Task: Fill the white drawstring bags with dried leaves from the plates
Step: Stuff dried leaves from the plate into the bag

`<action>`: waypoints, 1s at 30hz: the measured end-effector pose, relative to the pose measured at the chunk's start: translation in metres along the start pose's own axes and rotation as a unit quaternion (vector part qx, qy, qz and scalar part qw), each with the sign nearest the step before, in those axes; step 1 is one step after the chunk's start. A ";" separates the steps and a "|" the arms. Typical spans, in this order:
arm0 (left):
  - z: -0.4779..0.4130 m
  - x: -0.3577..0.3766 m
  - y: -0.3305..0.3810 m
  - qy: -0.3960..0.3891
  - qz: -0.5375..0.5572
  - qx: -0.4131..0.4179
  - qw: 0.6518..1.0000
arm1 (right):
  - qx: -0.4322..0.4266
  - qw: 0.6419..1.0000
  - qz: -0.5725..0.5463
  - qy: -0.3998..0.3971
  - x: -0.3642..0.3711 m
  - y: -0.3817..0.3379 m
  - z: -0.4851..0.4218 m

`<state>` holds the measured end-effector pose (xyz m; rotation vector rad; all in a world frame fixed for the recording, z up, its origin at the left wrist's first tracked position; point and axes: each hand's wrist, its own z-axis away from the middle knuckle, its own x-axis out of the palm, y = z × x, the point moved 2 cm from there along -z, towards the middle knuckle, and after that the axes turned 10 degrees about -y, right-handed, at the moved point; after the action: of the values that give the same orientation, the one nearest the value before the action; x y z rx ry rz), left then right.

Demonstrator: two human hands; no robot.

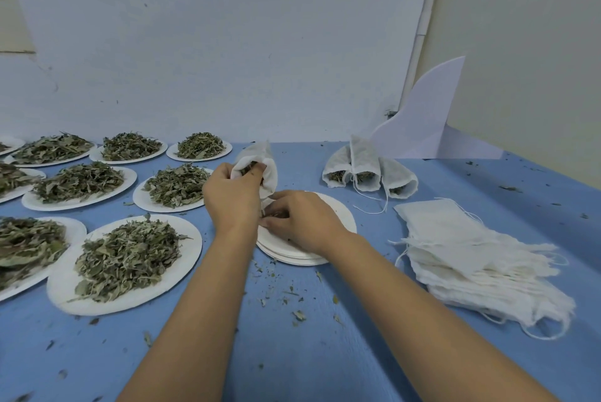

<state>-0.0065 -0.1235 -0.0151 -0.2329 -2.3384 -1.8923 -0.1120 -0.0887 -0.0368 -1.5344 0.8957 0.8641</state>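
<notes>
**Herb bags: three filled, one under way, many left**

A person works at a blue table point(325, 353), seen from above their own bare forearms. Three filled bags point(367, 167) lie side by side at the far right. Leaves show at their mouths and their strings lie loose. A thick pile of empty bags point(471, 255) sits at the near right, so most of the job appears to lie ahead. To the left, several heaped plates point(192, 249) hold dried leaves point(126, 258). In the middle, a stack of bare plates point(341, 219) suggests a few have already been emptied.

The left hand point(232, 197) grips a white drawstring bag point(268, 174) by its mouth, with fingers and thumb curled round the gathered rim. It holds the bag just above the far edge of the bare plates, and dark leaves show inside the opening.

The right hand point(299, 223) is over the top bare plate, just beside the left wrist. Its fingers are bent down and nearly closed, seemingly pinching a small clump of leaves point(276, 214). How firm that hold is cannot be told. Leaf crumbs are scattered on the table near the arms.
</notes>
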 end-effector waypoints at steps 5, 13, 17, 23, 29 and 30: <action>-0.002 -0.005 0.009 0.016 0.038 0.007 0.999 | 0.074 0.996 -0.006 0.039 -0.005 0.008 0.007; -0.005 -0.008 0.010 0.018 0.023 0.023 0.999 | 0.079 0.991 -0.084 0.066 -0.014 0.012 0.015; 0.000 -0.002 0.005 -0.010 -0.019 0.024 0.999 | 0.106 0.994 0.000 -0.003 -0.006 0.014 0.013; 0.001 0.000 0.004 -0.025 -0.051 0.040 0.998 | 0.082 0.996 0.021 -0.025 0.001 0.001 0.007; 0.000 -0.001 0.002 -0.027 -0.046 0.036 0.998 | 0.109 0.994 0.008 0.007 -0.010 0.002 0.016; 0.000 -0.001 0.002 -0.026 -0.045 0.037 0.998 | 0.111 0.994 0.011 0.002 -0.013 0.002 0.018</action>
<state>-0.0054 -0.1230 -0.0129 -0.1746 -2.4885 -1.8558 -0.1207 -0.0699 -0.0288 -1.3357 0.9800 0.7497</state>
